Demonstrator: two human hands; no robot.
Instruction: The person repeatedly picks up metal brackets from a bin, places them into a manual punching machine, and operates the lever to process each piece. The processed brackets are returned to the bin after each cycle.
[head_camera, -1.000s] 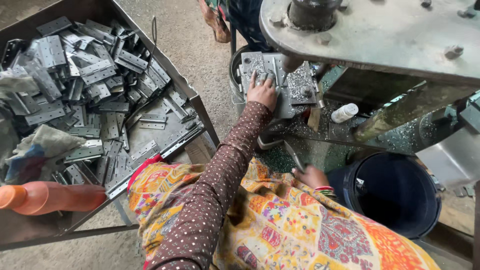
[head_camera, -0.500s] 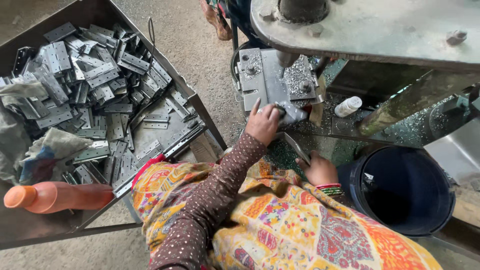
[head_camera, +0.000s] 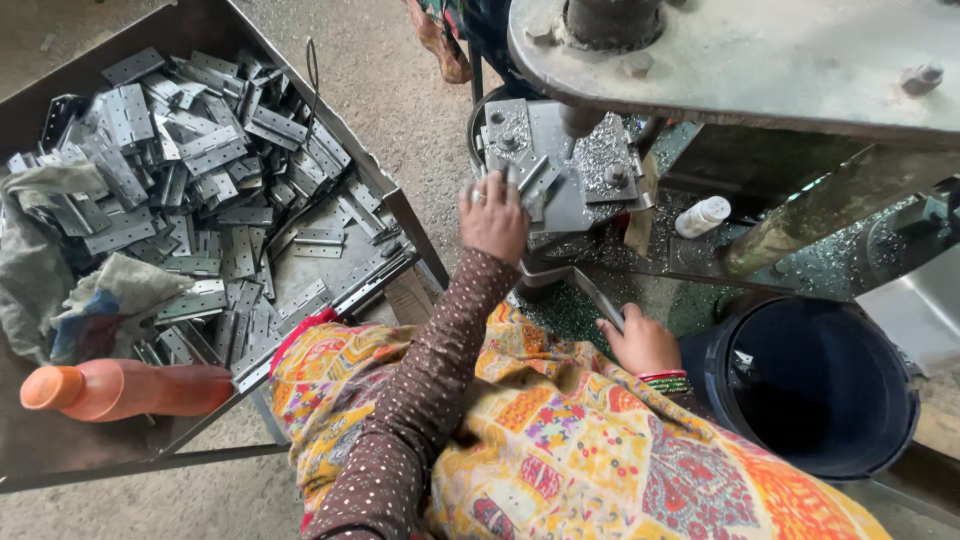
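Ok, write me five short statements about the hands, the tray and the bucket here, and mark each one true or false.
1. The left hand is at the metal plates on the machine bed. True.
2. The right hand is inside the dark bucket. False: it is beside the bucket, resting on a metal bar.
3. The tray holds a pile of flat metal hinges. True.
4. The orange bottle stands upright. False: it lies on its side.
5. A white bottle lies near the machine. True.
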